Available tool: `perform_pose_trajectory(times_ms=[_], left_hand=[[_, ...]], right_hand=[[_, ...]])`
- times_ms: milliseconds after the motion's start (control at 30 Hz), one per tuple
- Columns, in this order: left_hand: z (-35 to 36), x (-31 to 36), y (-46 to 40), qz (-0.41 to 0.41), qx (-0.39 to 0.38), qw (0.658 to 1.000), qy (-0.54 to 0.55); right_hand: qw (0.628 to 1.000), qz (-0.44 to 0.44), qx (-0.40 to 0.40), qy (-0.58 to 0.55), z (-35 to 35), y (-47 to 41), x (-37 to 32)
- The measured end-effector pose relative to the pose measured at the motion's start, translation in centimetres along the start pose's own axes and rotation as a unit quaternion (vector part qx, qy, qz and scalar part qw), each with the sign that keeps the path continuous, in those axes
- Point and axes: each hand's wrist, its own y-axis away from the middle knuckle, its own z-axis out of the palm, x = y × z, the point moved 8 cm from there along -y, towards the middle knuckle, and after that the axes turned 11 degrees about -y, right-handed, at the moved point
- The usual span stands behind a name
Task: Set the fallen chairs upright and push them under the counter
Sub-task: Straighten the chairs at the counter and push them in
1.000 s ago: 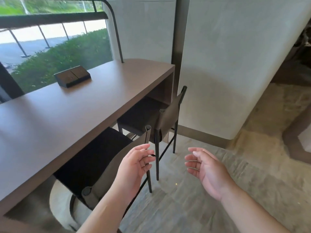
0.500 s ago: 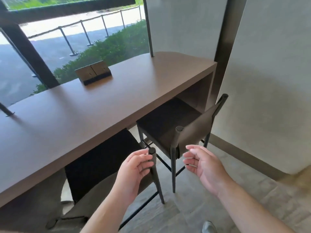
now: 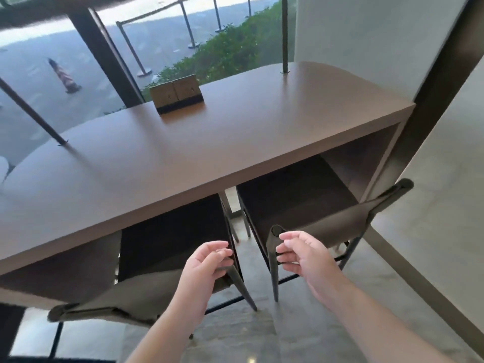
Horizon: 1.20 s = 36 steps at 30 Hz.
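Observation:
Two dark high chairs stand upright with their seats under the brown counter [image 3: 235, 142]. The left chair [image 3: 146, 294] has its grey backrest toward me; my left hand [image 3: 207, 265] curls around that backrest's right post. The right chair [image 3: 322, 221] stands beside it, its backrest slanting up to the right. My right hand [image 3: 301, 255] is at the left post of that backrest, fingers bent around it. Both forearms reach in from the bottom of the view.
A small brown box with a black base [image 3: 178, 96] sits on the counter near the window. Thin metal rods [image 3: 285, 35] rise from the countertop. A pale wall [image 3: 445, 179] closes in the right side. Grey stone floor [image 3: 235, 334] lies below.
The view has swung to face the counter squarely and moved closer. Both hands have gone forward from open air onto the inner backrest posts of the two chairs.

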Motion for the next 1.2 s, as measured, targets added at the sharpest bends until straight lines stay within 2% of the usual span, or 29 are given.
perform_pose_trajectory(times_ms=[133,200,300,333,433,500,567,633,700,767,833,900,1067,1200], left_hand=[[-0.8,-0.9,-0.9,-0.001,0.034,0.999,-0.033],[-1.4,-1.2,-1.0,0.031,0.055,0.992,-0.109],[-1.9,-0.9,-1.1,0.116,0.095,0.959,-0.239],[-1.9,-0.7,-1.0,0.154,0.101,0.937,-0.297],[-0.6,-0.9,-0.8,0.308,0.088,0.822,-0.470],[-0.1,-1.6,-0.8,0.356,0.080,0.779,-0.510],[-0.2,-2.3,-1.5,0.361,0.086,0.772,-0.516],[-0.2,-3.2,-1.7,0.359,0.097,0.768,-0.522],[-0.3,-3.6,-1.5,0.361,0.105,0.764,-0.525],[-0.2,-3.6,-1.6,0.360,0.106,0.762,-0.528],[0.0,-3.3,-2.0,0.348,0.111,0.761,-0.536],[0.2,-3.0,-2.1,0.328,0.128,0.760,-0.547],[0.8,-2.5,-2.6,0.290,0.154,0.766,-0.553],[1.1,-2.4,-3.2,0.257,0.176,0.764,-0.565]], right_hand=[[1.000,0.008,-0.001,0.018,0.3,-1.8,0.5],[0.998,-0.002,0.003,0.065,0.5,-2.3,0.4],[0.989,-0.037,0.000,0.144,0.7,-2.9,-0.5],[0.982,-0.056,0.005,0.180,0.7,-3.1,-1.0],[0.955,-0.102,0.036,0.276,0.4,-3.8,-2.2],[0.934,-0.128,0.039,0.332,0.4,-4.3,-2.5],[0.900,-0.161,0.018,0.405,0.8,-4.6,-2.3],[0.842,-0.213,0.002,0.496,1.2,-4.3,-2.0],[0.752,-0.320,-0.023,0.576,2.2,-3.5,-1.9],[0.646,-0.418,-0.056,0.636,3.1,-2.8,-1.8],[0.574,-0.459,-0.092,0.672,3.5,-3.1,-1.8],[0.548,-0.458,-0.123,0.689,3.2,-3.9,-2.0],[0.528,-0.452,-0.209,0.688,3.7,-5.1,-2.0],[0.516,-0.449,-0.234,0.691,4.1,-5.4,-2.2]])
